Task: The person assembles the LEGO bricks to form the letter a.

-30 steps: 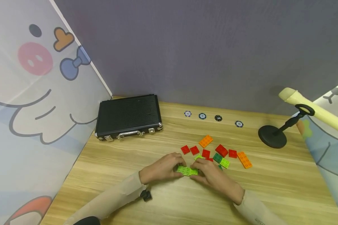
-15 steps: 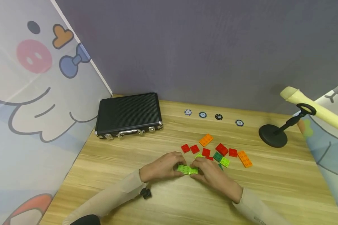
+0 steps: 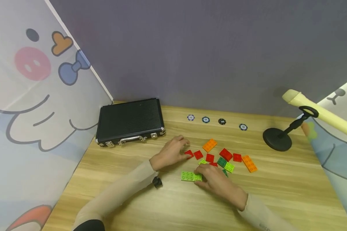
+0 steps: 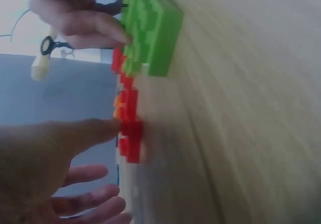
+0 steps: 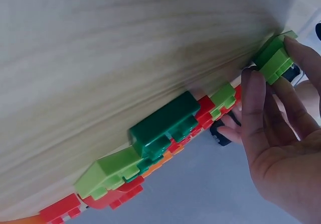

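Smooth plastic bricks (image 3: 187,176), wood-grained table (image 3: 167,205), ridged case (image 3: 131,116) with shiny metal handle (image 3: 131,139), matt wall (image 3: 191,64)

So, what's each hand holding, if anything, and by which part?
The right hand pinches light green bricks by their right end; the left hand, at a red brick, shows no grip.

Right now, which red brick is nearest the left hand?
The head view's leftmost red brick, partly covered by the left hand; other red bricks lie farther right.

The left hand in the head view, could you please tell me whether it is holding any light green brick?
No, the left hand is at the leftmost red brick, while the right hand grips light green bricks.
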### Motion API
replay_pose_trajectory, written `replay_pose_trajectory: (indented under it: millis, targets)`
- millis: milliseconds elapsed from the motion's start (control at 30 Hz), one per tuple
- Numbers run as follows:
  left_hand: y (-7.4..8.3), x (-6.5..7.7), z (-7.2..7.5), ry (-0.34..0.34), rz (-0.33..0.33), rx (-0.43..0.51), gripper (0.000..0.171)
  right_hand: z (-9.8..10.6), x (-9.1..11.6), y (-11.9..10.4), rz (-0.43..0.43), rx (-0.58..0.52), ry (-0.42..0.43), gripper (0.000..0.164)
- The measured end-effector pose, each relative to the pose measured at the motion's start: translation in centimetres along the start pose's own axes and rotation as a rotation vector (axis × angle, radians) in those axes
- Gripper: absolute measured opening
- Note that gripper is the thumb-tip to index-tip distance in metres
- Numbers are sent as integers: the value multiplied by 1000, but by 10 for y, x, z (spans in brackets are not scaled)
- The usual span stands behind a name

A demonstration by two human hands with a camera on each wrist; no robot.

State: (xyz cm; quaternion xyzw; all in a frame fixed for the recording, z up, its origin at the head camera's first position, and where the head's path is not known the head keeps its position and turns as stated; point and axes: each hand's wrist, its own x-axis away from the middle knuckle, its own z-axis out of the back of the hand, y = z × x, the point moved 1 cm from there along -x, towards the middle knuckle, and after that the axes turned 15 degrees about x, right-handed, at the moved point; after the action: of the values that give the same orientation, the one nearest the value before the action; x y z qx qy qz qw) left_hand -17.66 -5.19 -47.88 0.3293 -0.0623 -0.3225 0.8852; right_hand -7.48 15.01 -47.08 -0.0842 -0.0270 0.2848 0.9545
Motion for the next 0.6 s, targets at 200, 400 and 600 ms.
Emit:
replay_pose_trajectory:
  millis: [200, 400, 600]
  targets:
    - [1, 1, -10, -21, 13, 1, 43, -4, 1, -3, -3, -17, -10, 31]
    - [8, -1, -12, -36, -5, -1, 41, -3, 2, -1, -7, -17, 15, 31]
    - [9, -4, -11, -59, -20, 0, 34, -3, -1, 1, -10, -8, 30, 31]
